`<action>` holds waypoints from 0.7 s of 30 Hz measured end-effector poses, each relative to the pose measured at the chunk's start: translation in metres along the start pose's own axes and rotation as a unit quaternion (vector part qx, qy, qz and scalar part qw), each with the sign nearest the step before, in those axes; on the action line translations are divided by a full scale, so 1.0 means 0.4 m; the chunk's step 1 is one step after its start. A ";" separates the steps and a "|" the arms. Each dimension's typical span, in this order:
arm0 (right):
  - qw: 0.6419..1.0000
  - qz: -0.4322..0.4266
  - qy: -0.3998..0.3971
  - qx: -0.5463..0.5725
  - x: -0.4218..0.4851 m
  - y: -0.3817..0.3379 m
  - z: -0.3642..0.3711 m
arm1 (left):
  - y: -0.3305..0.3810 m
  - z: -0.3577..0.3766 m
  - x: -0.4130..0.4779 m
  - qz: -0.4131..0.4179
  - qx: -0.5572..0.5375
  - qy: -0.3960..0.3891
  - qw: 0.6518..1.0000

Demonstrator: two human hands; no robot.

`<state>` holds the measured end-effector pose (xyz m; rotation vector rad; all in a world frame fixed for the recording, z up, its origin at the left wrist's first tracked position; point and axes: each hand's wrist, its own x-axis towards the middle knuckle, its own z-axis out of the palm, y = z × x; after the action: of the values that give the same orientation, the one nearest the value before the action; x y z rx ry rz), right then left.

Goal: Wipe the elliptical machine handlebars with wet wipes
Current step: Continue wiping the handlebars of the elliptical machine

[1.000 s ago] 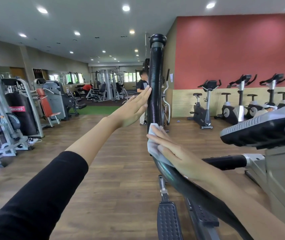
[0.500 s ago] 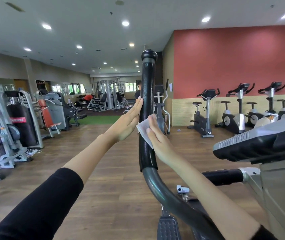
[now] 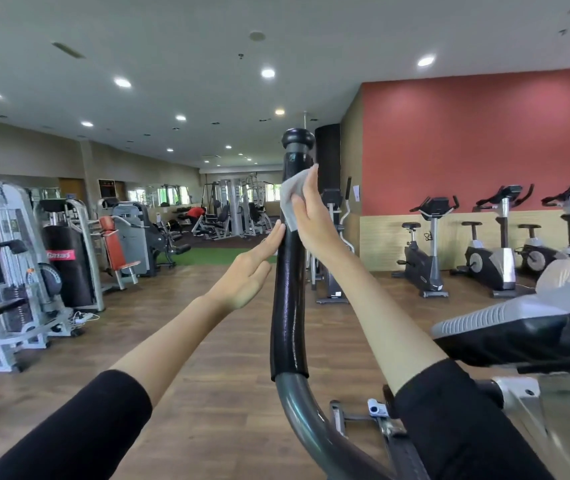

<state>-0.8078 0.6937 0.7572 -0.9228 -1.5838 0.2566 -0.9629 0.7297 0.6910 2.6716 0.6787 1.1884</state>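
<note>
From where I stand, the person's right hand [image 3: 314, 220] lies flat against the upper end of the elliptical's handlebar [image 3: 288, 306], its fingers [image 3: 311, 174] straight and pressing a white wet wipe [image 3: 290, 197] onto the black foam grip just below the knob cap [image 3: 298, 136]. The left hand [image 3: 245, 271] is open too, fingertips touching the grip's left side lower down and gripping nothing. My worry is that only palm pressure holds the wipe: let up a little and it could bunch, slide off the foam and drop to the wooden floor [image 3: 228, 393]. That handlebar looks like the swinging kind, and a flat left hand would hardly steady it against a firm stroke. The grip's far side and the cap could easily get missed
</note>
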 end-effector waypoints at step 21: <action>0.996 0.013 0.023 -0.087 0.008 -0.009 0.005 | 0.025 -0.008 -0.004 -0.029 -0.029 -0.009 0.999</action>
<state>-0.8108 0.6943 0.7612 -1.0767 -1.5703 0.1165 -0.9627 0.7201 0.6951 2.5936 0.7016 1.1499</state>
